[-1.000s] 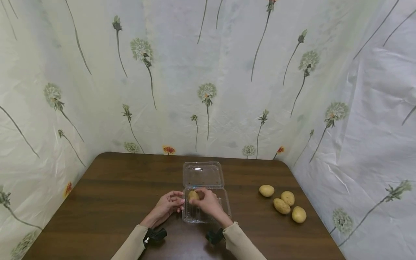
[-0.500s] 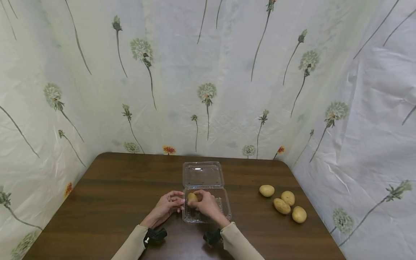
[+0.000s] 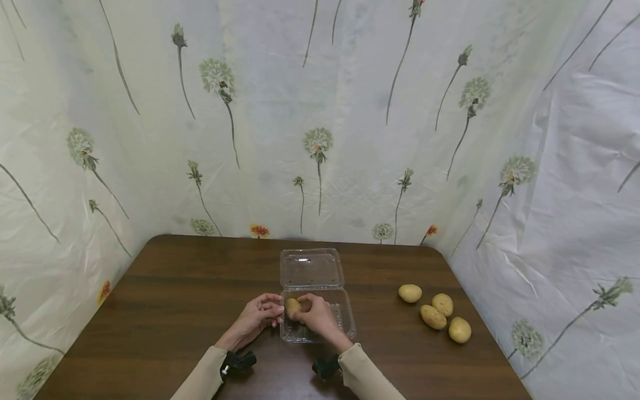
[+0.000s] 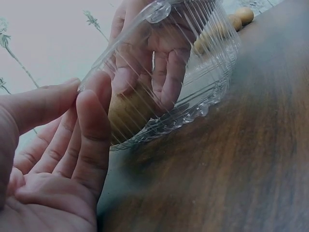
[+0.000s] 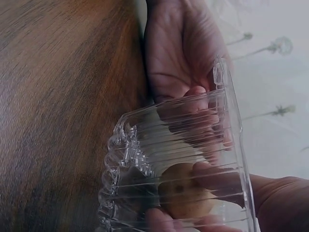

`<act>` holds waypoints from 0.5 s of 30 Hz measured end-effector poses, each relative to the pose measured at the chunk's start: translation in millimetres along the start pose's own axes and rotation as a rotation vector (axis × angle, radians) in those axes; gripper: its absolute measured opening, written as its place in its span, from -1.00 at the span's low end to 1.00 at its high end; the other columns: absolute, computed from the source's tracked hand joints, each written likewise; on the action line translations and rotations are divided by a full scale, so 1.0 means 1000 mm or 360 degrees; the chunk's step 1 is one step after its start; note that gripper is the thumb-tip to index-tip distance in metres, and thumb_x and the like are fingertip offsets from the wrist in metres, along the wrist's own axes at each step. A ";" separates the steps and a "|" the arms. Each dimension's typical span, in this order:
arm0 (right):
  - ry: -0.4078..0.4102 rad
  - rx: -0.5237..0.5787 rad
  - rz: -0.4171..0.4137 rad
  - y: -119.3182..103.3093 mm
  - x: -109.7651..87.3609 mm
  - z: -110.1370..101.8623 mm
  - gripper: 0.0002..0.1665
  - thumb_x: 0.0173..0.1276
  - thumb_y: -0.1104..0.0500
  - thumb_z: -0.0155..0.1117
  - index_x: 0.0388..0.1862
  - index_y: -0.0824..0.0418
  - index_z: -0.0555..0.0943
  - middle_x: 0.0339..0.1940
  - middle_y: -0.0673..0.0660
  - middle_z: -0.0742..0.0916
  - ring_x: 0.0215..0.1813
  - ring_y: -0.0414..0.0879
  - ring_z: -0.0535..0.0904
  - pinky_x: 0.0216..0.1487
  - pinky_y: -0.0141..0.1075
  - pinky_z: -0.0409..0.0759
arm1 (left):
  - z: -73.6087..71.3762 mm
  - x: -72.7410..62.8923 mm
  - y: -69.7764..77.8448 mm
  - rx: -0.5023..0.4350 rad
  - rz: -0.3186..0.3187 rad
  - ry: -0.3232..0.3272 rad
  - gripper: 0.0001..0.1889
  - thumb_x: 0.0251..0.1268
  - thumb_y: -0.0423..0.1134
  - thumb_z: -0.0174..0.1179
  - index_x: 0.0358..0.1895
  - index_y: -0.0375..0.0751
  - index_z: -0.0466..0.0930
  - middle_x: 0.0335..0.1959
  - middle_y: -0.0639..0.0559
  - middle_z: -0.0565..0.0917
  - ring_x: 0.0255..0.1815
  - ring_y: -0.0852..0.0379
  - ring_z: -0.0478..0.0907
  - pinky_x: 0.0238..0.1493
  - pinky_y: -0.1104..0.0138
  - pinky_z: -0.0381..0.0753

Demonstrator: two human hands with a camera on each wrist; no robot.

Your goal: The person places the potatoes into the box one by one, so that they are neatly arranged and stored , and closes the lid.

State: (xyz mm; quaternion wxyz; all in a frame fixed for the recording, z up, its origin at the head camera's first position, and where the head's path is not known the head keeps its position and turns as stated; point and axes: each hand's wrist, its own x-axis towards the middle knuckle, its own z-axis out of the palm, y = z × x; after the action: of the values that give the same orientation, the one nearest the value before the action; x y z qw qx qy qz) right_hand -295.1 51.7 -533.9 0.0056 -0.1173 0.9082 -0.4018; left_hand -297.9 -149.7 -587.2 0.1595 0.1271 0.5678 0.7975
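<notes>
A clear plastic clamshell container [image 3: 349,311] lies open on the table, its lid [image 3: 312,268] folded back away from the person. My left hand [image 3: 258,315] pinches the container's left rim between thumb and fingertips, seen close up in the left wrist view. Inside the base, at its left end, sits a yellow-brown potato [image 3: 292,307]. My right hand [image 3: 320,318] reaches over the rim and grips this potato with thumb and fingers. Through the ribbed wall, the left wrist view shows the potato [image 4: 129,116] low against the near side, fingertips around its top.
Several loose potatoes [image 3: 433,317] lie grouped on the right of the dark wooden table [image 3: 200,278]. Behind and beside the table hangs a pale curtain [image 3: 350,166] with a dandelion print. A dark wrist mount [image 3: 239,361] sits on the left forearm.
My right hand has shifted the potato slightly left and toward the container's left wall. The left hand keeps its place at the rim, and the loose potatoes have stayed still.
</notes>
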 end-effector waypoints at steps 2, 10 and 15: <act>-0.0001 -0.0003 -0.0004 0.000 0.000 0.000 -0.50 0.01 0.09 0.55 -0.09 0.27 0.64 -0.45 0.07 0.73 -0.42 -0.15 0.58 -0.42 -0.30 0.49 | 0.000 0.000 0.000 0.0010 0.0004 0.0000 -0.62 0.39 -0.41 0.10 0.18 -0.42 0.25 -0.39 0.13 0.67 -0.42 0.24 0.63 -0.41 0.44 0.56; -0.0023 0.0007 -0.0012 0.001 -0.002 0.000 -0.50 0.00 0.11 0.54 -0.08 0.28 0.63 -0.41 0.13 0.77 -0.35 -0.06 0.68 -0.37 -0.26 0.56 | 0.000 0.000 0.001 0.0009 -0.0018 0.0009 -0.62 0.38 -0.42 0.10 0.17 -0.46 0.25 -0.40 0.11 0.67 -0.42 0.24 0.63 -0.41 0.44 0.57; -0.0015 0.0002 -0.0010 0.001 -0.002 0.000 -0.51 0.00 0.11 0.55 -0.10 0.28 0.63 -0.43 0.12 0.76 -0.37 -0.09 0.65 -0.39 -0.27 0.54 | 0.002 0.000 0.001 0.0034 -0.0017 0.0032 -0.61 0.37 -0.40 0.13 0.17 -0.45 0.26 -0.41 0.13 0.67 -0.43 0.25 0.63 -0.41 0.45 0.56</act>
State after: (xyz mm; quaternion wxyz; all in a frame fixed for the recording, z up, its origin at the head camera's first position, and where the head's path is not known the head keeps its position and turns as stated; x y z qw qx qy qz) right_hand -293.2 53.2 -534.5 0.0087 -0.1219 0.9075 -0.4019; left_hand -297.2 -148.5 -585.6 0.1567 0.1176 0.5786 0.7917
